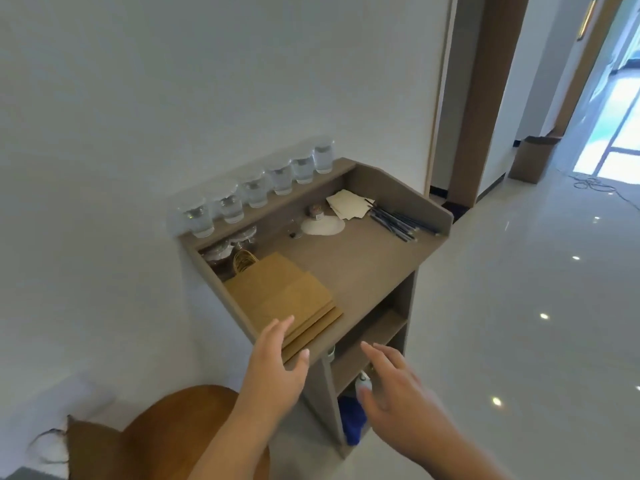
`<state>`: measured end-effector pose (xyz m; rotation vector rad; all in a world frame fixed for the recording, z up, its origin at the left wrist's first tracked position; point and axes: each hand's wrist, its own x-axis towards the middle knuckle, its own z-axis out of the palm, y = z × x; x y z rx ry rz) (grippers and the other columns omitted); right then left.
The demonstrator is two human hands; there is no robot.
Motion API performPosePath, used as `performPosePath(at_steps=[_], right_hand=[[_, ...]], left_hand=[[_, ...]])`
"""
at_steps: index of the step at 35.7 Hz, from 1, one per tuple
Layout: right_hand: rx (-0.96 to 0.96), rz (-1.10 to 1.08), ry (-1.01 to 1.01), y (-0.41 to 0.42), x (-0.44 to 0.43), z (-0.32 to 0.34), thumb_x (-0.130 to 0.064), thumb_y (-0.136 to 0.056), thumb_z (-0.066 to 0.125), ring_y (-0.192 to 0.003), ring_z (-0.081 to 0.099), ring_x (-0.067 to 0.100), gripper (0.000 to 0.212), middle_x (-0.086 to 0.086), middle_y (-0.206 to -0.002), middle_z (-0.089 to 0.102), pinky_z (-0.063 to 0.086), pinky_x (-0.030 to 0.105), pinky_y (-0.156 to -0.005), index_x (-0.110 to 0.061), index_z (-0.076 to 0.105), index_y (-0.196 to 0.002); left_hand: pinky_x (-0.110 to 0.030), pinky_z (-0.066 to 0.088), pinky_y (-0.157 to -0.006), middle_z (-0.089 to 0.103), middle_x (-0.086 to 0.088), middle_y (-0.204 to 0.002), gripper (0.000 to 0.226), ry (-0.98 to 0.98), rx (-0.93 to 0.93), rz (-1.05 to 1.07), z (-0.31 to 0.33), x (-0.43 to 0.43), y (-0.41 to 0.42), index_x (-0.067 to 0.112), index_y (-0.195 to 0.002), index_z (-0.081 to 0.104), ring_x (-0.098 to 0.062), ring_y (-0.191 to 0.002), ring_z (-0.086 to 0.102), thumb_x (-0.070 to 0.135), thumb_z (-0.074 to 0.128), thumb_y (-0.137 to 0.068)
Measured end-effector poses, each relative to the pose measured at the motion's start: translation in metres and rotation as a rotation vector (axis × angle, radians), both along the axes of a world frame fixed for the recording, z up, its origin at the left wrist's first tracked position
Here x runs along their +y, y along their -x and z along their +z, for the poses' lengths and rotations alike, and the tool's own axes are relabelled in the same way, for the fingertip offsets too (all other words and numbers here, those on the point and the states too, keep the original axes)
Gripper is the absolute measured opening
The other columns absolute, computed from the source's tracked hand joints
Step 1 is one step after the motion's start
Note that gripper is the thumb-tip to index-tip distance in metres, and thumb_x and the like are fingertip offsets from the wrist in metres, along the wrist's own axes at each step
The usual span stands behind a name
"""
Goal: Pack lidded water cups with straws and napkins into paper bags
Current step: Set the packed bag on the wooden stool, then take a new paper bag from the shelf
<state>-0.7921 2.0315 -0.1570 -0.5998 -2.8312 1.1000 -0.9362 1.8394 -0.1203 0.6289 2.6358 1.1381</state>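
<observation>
Several clear water cups [256, 192] stand in a row on the back ledge of a grey-brown stand [374, 261]. A flat stack of brown paper bags [284, 296] lies at the stand's near left. Dark straws [398, 221] lie at the far right, with pale napkins [348, 204] behind them and white lids [322, 225] beside those. My left hand [277, 362] hovers open over the near corner of the bag stack, its fingertips at the stack's edge. Empty and open, my right hand [391, 386] hangs in front of the stand's lower shelves.
A round wooden stool [162, 427] sits at the lower left beside the stand. The stand's open shelves hold a blue object [351, 420]. A cardboard box [531, 157] stands by the doorway at the right. Glossy floor spreads to the right.
</observation>
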Motion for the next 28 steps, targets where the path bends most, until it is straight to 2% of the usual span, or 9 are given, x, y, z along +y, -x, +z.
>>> performPosePath(at_steps=[4,7,10,13,18,22,25,28], right_hand=[[-0.006,0.044,0.025,0.021,0.034,0.014,-0.060,-0.099,0.055,-0.115,0.061,-0.002,0.071,-0.028,-0.165,0.022,0.053,0.019,-0.103,-0.057,0.017,-0.159],[0.010,0.063,0.034,0.039,0.048,0.015,-0.059,-0.100,0.055,-0.121,0.061,0.000,0.072,-0.030,-0.162,0.020,0.056,0.022,-0.102,-0.056,0.014,-0.159],[0.020,0.074,0.040,0.057,0.055,0.006,-0.062,-0.098,0.053,-0.121,0.059,-0.002,0.071,-0.033,-0.159,0.021,0.053,0.019,-0.100,-0.057,0.014,-0.157],[0.015,0.100,0.032,0.073,0.062,-0.007,-0.067,-0.094,0.051,-0.125,0.051,-0.006,0.074,-0.036,-0.157,0.023,0.041,0.014,-0.099,-0.055,0.016,-0.159],[-0.069,0.153,-0.055,0.108,0.093,-0.008,-0.063,-0.096,0.057,-0.145,0.041,-0.001,0.074,-0.029,-0.162,0.028,0.035,0.017,-0.118,-0.051,0.026,-0.162],[-0.106,0.118,-0.124,0.146,0.124,0.011,-0.052,-0.098,0.061,-0.143,0.044,-0.001,0.068,-0.027,-0.158,0.036,0.035,0.013,-0.114,-0.046,0.035,-0.160],[-0.100,0.098,-0.107,0.176,0.139,0.022,-0.042,-0.101,0.061,-0.141,0.048,0.001,0.063,-0.021,-0.155,0.041,0.037,0.012,-0.111,-0.039,0.039,-0.160],[-0.135,0.110,-0.068,0.203,0.149,0.021,-0.045,-0.102,0.060,-0.133,0.055,0.005,0.063,-0.022,-0.153,0.041,0.040,0.016,-0.108,-0.040,0.038,-0.160]], left_hand=[[-0.025,0.037,-0.113,0.032,0.014,-0.166,0.057,0.045,-0.019,0.054,-0.008,0.015,0.017,0.047,-0.153,0.040,-0.009,-0.154,0.030,0.041,0.065,-0.102],[-0.031,0.040,-0.115,0.036,0.013,-0.164,0.049,0.108,-0.023,0.087,-0.017,0.026,0.036,0.044,-0.148,0.049,-0.011,-0.152,0.034,0.043,0.064,-0.102],[-0.032,0.041,-0.115,0.041,0.013,-0.160,0.044,0.145,-0.036,0.111,-0.027,0.040,0.061,0.042,-0.142,0.056,-0.011,-0.148,0.037,0.043,0.066,-0.100],[-0.035,0.040,-0.117,0.045,0.013,-0.157,0.050,0.197,-0.021,0.113,-0.038,0.058,0.093,0.041,-0.144,0.054,-0.013,-0.146,0.040,0.046,0.069,-0.097],[-0.046,0.044,-0.116,0.045,0.013,-0.158,0.067,0.302,-0.037,0.149,-0.050,0.088,0.160,0.042,-0.152,0.044,-0.020,-0.145,0.043,0.056,0.069,-0.091],[-0.056,0.037,-0.116,0.045,0.009,-0.159,0.079,0.436,-0.150,0.204,-0.055,0.107,0.204,0.047,-0.155,0.034,-0.030,-0.148,0.039,0.059,0.073,-0.087],[-0.054,0.035,-0.116,0.050,0.011,-0.155,0.073,0.532,-0.243,0.164,-0.057,0.115,0.227,0.048,-0.149,0.043,-0.027,-0.145,0.045,0.057,0.077,-0.085],[-0.042,0.044,-0.113,0.054,0.012,-0.151,0.062,0.495,-0.346,0.052,-0.051,0.113,0.245,0.040,-0.145,0.053,-0.018,-0.134,0.056,0.043,0.080,-0.089]])
